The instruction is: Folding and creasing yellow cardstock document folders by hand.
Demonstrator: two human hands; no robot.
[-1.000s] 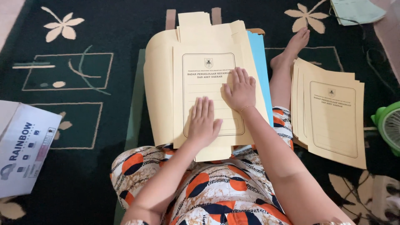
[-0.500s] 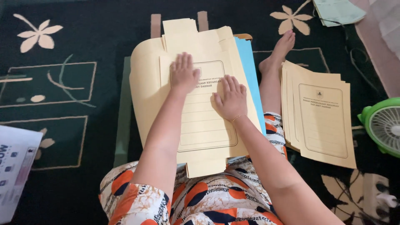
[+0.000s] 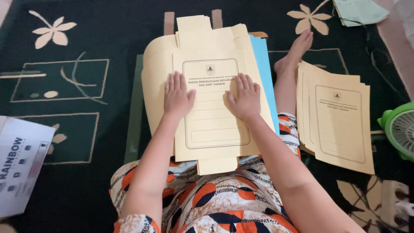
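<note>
Currently, hands: the left hand (image 3: 177, 94) and right hand (image 3: 244, 96) lie flat, palms down, fingers spread, apart from each other, gripping nothing.
Thing pressed: a manila folder (image 3: 211, 108), cream card with a printed frame and crest, side flaps splayed out.
Where: on the person's lap, over the patterned orange dress (image 3: 207, 203), a blue folder (image 3: 265, 82) showing along its right edge.
Handling: judged light, thin and flexible, easily creased; the smooth card could slide, so the side edges or folded flaps look the best hold.
Right of the leg: a stack of like folders (image 3: 336, 118) on the dark floral carpet (image 3: 77, 51).
Carpet's right edge: a green fan (image 3: 399, 129).
Carpet's left edge: a white paper pack (image 3: 17, 164).
Beyond the lap: a bare foot (image 3: 297, 49).
</note>
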